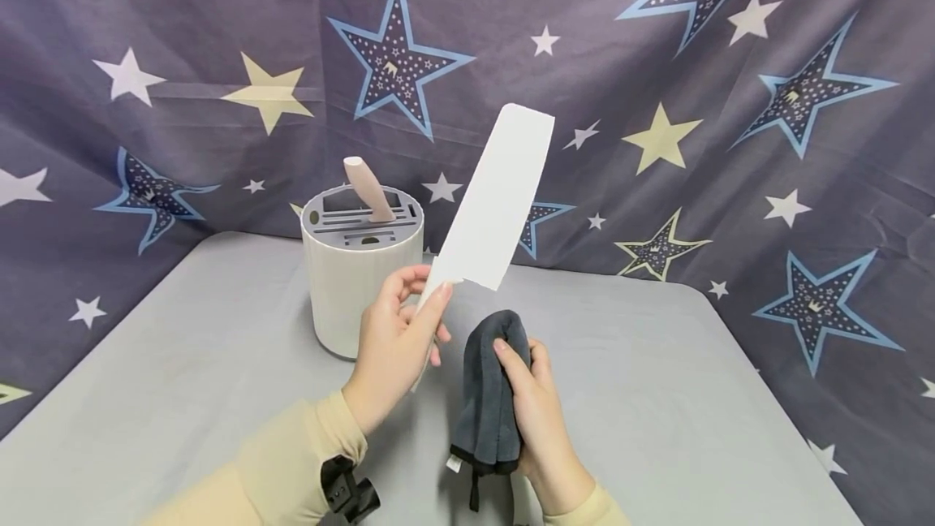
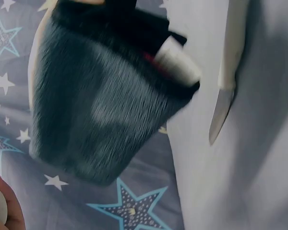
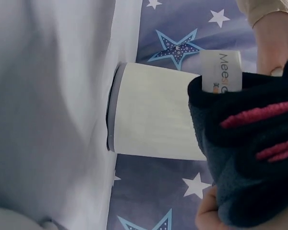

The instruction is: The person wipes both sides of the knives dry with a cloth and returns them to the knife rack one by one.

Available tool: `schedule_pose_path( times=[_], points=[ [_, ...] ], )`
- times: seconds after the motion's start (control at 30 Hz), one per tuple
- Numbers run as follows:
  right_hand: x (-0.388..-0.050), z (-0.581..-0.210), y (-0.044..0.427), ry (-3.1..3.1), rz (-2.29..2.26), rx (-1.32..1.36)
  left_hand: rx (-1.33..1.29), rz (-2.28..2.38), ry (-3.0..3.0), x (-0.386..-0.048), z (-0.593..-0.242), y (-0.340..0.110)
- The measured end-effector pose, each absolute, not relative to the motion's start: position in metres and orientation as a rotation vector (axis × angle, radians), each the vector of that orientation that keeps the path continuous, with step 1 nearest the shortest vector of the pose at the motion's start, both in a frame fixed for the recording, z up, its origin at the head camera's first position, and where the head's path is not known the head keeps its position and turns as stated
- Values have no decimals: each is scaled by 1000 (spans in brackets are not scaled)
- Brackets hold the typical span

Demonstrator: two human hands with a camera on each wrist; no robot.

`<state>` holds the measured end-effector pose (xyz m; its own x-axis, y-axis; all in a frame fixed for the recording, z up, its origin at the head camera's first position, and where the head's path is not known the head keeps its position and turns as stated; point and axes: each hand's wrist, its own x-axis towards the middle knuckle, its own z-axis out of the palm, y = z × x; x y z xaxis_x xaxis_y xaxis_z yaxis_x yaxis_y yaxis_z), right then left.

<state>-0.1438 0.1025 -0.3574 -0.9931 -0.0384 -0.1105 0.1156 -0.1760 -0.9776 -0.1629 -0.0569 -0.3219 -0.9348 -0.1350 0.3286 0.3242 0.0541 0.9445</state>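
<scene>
A wide white blade point(image 1: 497, 193) tilts up and to the right; the left hand point(image 1: 398, 339) grips it by its lower end, mostly hidden in the fingers. The right hand point(image 1: 536, 412) holds a dark grey fuzzy cloth piece point(image 1: 488, 388), thumb on its front, below and right of the blade, apart from it. The cloth piece point(image 2: 96, 105) fills much of the left wrist view, with fingers of the left hand point(image 2: 9, 206) at the lower left. In the right wrist view the cloth piece point(image 3: 213, 143) shows a white label point(image 3: 222, 72) and pink inner edges.
A white round knife block point(image 1: 358, 291) with a slotted grey top stands behind the left hand, a pink handle point(image 1: 368, 189) rising from it. A small knife with a white handle point(image 2: 234, 43) lies on the grey table point(image 2: 197, 191). Star-patterned fabric point(image 1: 584, 23) hangs behind.
</scene>
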Motion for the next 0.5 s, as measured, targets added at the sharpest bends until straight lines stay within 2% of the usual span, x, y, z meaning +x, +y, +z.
schedule_pose_path(
  times=[0.5],
  points=[
    [-148,-357,120,1959,-2391,162,-223,-1759,-1987,-168,-277,-91]
  ],
)
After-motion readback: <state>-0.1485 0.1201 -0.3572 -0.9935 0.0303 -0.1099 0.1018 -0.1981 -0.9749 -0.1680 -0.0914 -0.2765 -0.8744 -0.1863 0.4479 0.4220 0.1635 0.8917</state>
